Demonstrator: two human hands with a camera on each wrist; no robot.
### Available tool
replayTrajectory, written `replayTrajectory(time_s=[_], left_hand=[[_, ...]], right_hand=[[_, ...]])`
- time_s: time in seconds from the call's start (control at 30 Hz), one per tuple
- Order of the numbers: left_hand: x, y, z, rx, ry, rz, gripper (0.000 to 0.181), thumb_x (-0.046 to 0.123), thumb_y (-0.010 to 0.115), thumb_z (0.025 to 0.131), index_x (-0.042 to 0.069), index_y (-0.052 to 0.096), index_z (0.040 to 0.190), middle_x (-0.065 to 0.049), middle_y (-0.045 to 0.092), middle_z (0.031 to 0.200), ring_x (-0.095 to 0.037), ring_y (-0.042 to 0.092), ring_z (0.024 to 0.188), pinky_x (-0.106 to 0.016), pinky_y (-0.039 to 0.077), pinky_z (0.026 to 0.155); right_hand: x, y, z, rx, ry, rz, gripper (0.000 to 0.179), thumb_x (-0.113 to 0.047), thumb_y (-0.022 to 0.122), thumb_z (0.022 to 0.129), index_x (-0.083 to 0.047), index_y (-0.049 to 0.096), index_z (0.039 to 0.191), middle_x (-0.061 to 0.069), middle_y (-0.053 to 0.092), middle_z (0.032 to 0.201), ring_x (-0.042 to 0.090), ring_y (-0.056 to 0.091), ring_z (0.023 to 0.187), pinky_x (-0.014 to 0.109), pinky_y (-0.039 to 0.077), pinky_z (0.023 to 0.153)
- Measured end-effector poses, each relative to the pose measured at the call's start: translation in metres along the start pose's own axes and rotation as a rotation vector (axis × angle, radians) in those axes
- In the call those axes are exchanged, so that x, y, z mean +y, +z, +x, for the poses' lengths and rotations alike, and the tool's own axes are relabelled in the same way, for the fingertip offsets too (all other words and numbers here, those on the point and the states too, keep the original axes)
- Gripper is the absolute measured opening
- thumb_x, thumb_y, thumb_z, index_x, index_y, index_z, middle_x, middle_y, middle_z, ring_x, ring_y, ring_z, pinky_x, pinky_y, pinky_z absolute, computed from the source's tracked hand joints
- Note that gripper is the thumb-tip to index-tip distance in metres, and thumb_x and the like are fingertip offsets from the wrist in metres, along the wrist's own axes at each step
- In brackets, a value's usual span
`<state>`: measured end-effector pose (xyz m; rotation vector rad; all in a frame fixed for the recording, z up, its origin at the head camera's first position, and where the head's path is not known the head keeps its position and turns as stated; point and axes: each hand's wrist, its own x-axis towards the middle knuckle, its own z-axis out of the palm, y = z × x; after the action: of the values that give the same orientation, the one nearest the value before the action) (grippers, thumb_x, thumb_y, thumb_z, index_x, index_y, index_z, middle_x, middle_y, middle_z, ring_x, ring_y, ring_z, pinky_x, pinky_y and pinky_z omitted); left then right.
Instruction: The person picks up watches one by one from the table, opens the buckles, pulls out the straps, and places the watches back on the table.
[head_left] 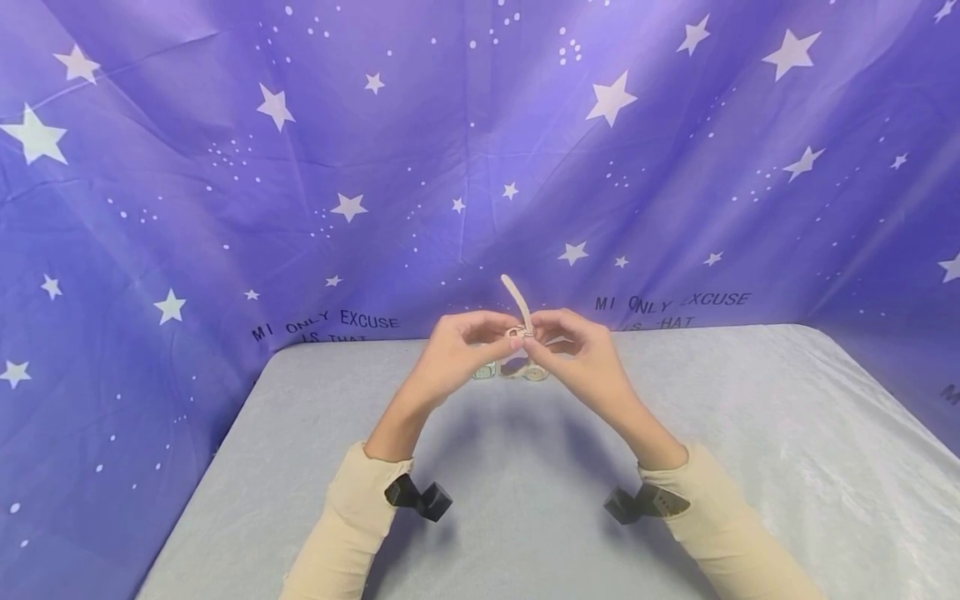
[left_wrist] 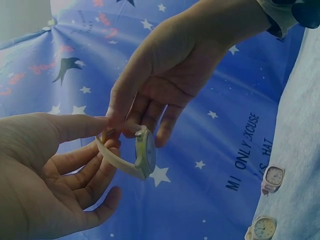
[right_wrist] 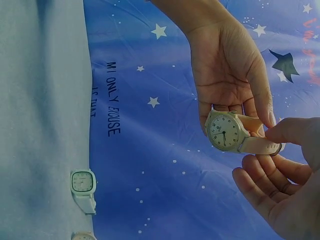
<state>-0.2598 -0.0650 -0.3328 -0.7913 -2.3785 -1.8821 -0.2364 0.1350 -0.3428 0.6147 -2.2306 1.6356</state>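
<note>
Both hands meet in mid-air over the far part of the table and hold one cream wristwatch (right_wrist: 225,132). Its round white dial has dark numerals and faces downward; the strap (head_left: 516,296) is bent into a loop, with its free end sticking up above the fingers. My left hand (head_left: 447,350) pinches the strap near the buckle between thumb and fingers. From the other side, my right hand (head_left: 588,350) pinches the strap at the same spot, thumb tip close to the left thumb. In the left wrist view the fingertips partly hide the buckle.
On the grey cloth-covered table (head_left: 525,517), under the hands, lie a green-rimmed square watch (right_wrist: 83,182), a round cream watch (left_wrist: 263,228) and a pinkish watch (left_wrist: 274,177). A purple star-patterned curtain (head_left: 465,167) hangs right behind the table's far edge.
</note>
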Motion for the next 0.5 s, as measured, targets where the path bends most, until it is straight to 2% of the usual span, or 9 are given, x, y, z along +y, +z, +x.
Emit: replayTrajectory(time_s=[0.23, 0.5], left_hand=[[-0.0005, 0.0012, 0.0002, -0.013, 0.01, -0.01, 0.024, 0.011, 0.077, 0.09, 0.003, 0.075, 0.113, -0.012, 0.077, 0.109, -0.019, 0.072, 0.096, -0.035, 0.059, 0.089], [-0.0001, 0.001, -0.0014, -0.001, 0.015, 0.022, 0.023, 0.015, 0.076, 0.091, 0.008, 0.076, 0.113, -0.009, 0.077, 0.108, -0.019, 0.072, 0.096, -0.034, 0.059, 0.086]], right_hand=[[-0.0011, -0.0004, 0.0008, -0.012, 0.041, 0.019, 0.028, -0.004, 0.075, 0.09, 0.002, 0.069, 0.117, 0.019, 0.074, 0.109, 0.005, 0.07, 0.092, 0.025, 0.061, 0.085], [-0.001, -0.0026, 0.0002, -0.006, 0.028, 0.019, 0.027, -0.004, 0.075, 0.09, 0.003, 0.07, 0.115, 0.02, 0.075, 0.106, 0.005, 0.071, 0.089, 0.026, 0.062, 0.083]])
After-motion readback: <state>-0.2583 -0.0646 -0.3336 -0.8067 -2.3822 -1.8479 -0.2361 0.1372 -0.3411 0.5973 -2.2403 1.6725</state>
